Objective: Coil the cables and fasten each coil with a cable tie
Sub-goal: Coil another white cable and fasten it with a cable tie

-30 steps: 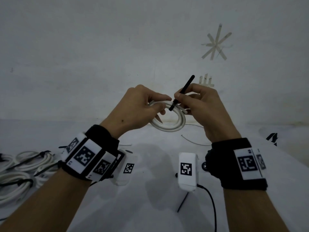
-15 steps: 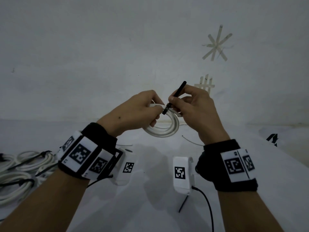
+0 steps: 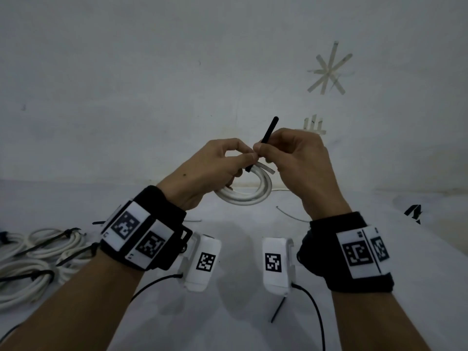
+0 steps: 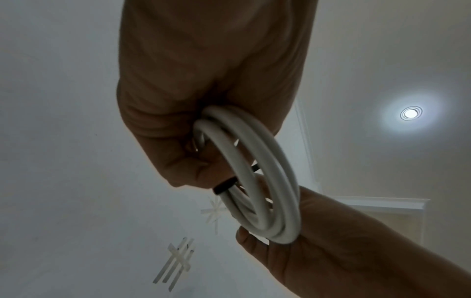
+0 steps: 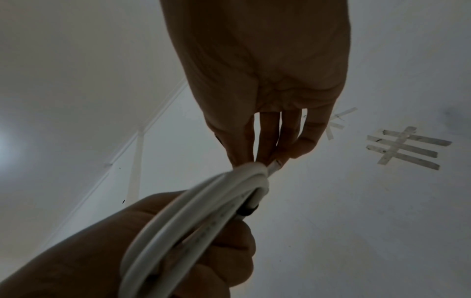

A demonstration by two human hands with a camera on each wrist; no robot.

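A small white cable coil (image 3: 247, 193) hangs in the air in front of me, above the table. My left hand (image 3: 228, 160) grips the coil at its top left, fingers curled round the strands (image 4: 254, 161). A black cable tie (image 3: 267, 133) sticks up and to the right from the coil's top, and its lower end shows below my fingers. My right hand (image 3: 268, 153) pinches the tie between thumb and forefinger just above the coil. In the right wrist view the tie's black band (image 5: 251, 203) wraps the strands (image 5: 183, 217).
Several white coils tied with black ties (image 3: 33, 259) lie on the white table at the left. Thin loose wires (image 3: 291, 215) lie past my hands, a black object (image 3: 414, 212) sits at the right edge, and a black tie (image 3: 278, 309) lies near me.
Both hands and the coil have risen slightly. The tie now stands more upright, and my thumbs have come together at the coil's top.
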